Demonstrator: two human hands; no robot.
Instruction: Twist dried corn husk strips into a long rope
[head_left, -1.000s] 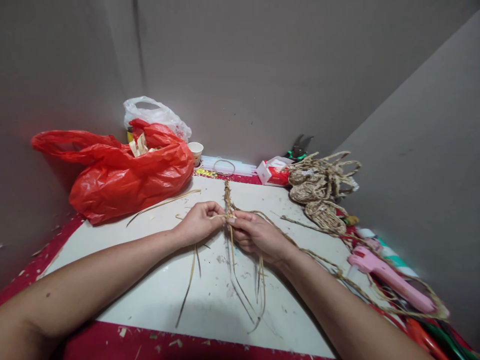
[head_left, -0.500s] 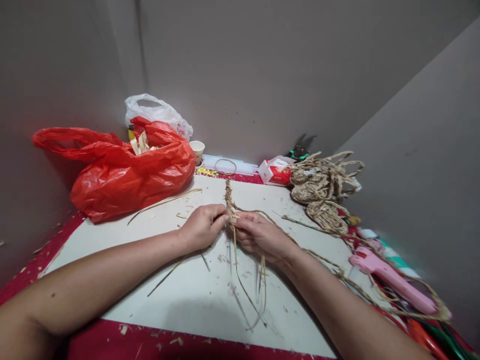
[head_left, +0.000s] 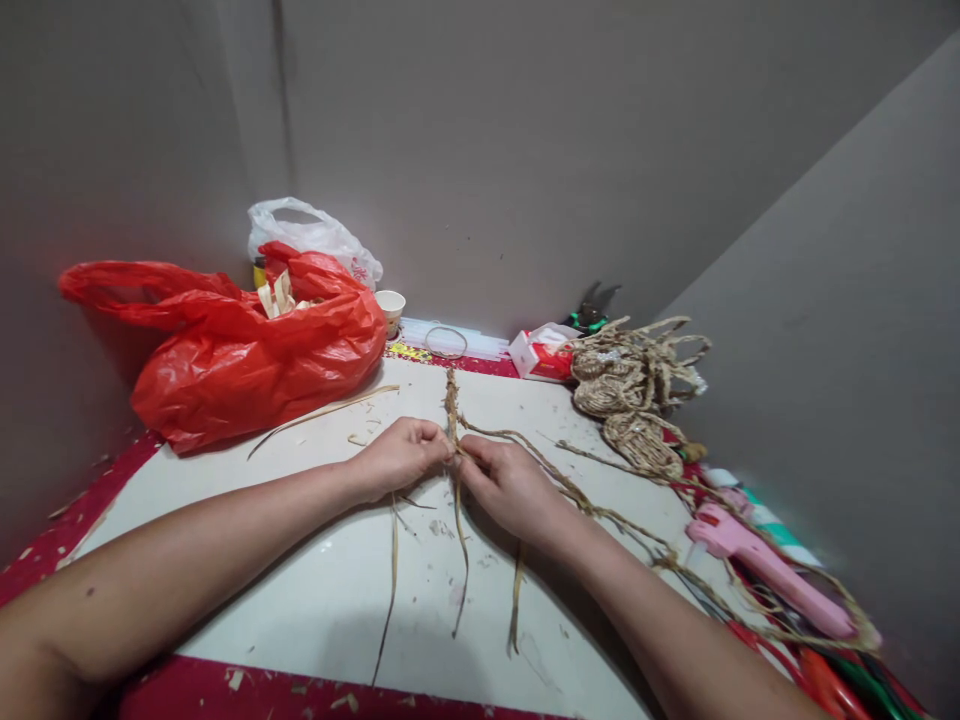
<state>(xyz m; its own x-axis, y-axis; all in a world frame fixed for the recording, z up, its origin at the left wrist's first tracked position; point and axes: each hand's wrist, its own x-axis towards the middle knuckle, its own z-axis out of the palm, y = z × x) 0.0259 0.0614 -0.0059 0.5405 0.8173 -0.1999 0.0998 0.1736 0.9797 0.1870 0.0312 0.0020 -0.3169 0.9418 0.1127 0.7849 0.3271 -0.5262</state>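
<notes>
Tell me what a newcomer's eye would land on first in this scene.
First the big red plastic bag at the back left of the white table, bright against the grey walls. Then the two hands meeting mid-table, the left hand and right hand pinching a braided straw cord, loose strands trailing toward the viewer. At the right edge lie a pink glue gun and a heap of woven straw pieces.

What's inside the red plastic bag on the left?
Pale strips of dried leaf poke out of the red plastic bag at its open top. The rest of its contents is covered by the plastic.
</notes>
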